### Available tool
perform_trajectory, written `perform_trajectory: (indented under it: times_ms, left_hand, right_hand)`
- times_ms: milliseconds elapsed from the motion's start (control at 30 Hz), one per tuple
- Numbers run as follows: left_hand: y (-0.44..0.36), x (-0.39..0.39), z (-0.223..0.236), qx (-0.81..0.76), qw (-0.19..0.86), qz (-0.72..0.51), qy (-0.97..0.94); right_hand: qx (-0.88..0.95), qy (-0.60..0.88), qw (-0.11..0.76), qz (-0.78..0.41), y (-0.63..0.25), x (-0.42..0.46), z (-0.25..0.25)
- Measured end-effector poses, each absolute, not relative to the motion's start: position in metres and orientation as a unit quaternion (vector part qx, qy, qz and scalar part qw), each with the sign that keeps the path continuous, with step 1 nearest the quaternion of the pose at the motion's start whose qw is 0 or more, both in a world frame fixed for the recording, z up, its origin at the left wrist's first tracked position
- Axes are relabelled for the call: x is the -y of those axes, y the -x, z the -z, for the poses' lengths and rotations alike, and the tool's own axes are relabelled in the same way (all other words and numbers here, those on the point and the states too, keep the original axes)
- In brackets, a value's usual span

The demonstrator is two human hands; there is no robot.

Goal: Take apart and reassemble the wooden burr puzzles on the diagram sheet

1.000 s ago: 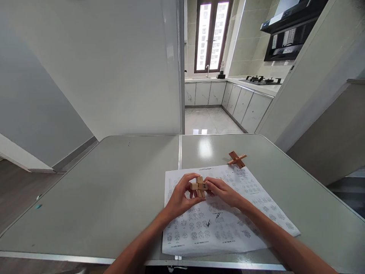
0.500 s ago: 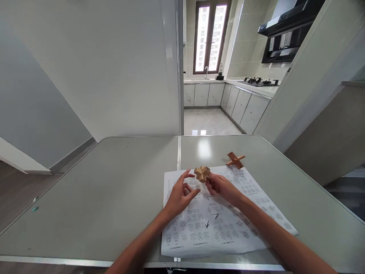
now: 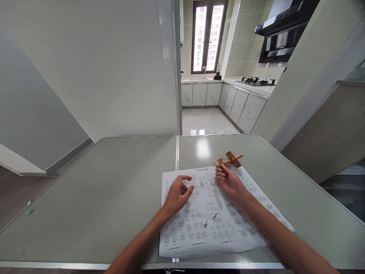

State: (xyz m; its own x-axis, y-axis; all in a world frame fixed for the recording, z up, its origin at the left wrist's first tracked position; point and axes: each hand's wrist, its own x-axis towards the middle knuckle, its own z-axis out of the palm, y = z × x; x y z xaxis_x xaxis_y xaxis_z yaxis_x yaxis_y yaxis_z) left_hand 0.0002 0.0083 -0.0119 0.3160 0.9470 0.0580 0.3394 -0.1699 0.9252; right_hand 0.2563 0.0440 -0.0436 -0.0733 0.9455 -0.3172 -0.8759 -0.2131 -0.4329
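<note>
- Left hand (image 3: pixel 177 195): held over the printed sheet (image 3: pixel 199 205), left part of it; fingers curled, thumb and index apart with a moderate gap, palm side facing right.
- Right hand (image 3: pixel 229 182): at the sheet's far edge, fingertips pinched narrow on the pale wooden puzzle (image 3: pixel 221 162).
- Pale wooden puzzle: at the right fingertips, just left of the brown wooden cross (image 3: pixel 234 158); partly hidden by fingers, can't tell if it touches the cross or rests on anything.
- Brown wooden cross: 2 crossed pieces, by the sheet's far right corner.
- Hands well apart, both forearms reaching in from the near edge.
- Printed sheet: rows of small line diagrams, 2 dark marks near the middle; lies mostly on the right half of the grey table (image 3: pixel 114 198), slightly over the center seam.
- Small teal bit (image 3: pixel 29 212): table's far left edge.
- Behind: kitchen with window (image 3: pixel 207 38), faucet (image 3: pixel 204 70), gas stove (image 3: pixel 256 81), dark range hood (image 3: pixel 285 21).
</note>
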Motion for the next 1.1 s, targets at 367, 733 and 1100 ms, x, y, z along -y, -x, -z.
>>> perform_trajectory:
  times_ms: [367, 733, 1100]
  left_hand:
    - [0.002, -0.024, 0.014, -0.445, 0.415, -0.321, -0.726]
    - [0.024, -0.045, 0.012, -0.475, 0.328, -0.352, -0.737]
    - [0.087, -0.090, 0.017, -0.567, 0.265, -0.397, -0.672]
  right_hand:
    - [0.153, 0.310, 0.597, -0.724, -0.248, -0.038, 0.041]
    - [0.544, 0.458, 0.437, -0.550, -0.223, -0.018, 0.031]
    - [0.552, 0.466, 0.480, -0.498, -0.222, -0.019, 0.038]
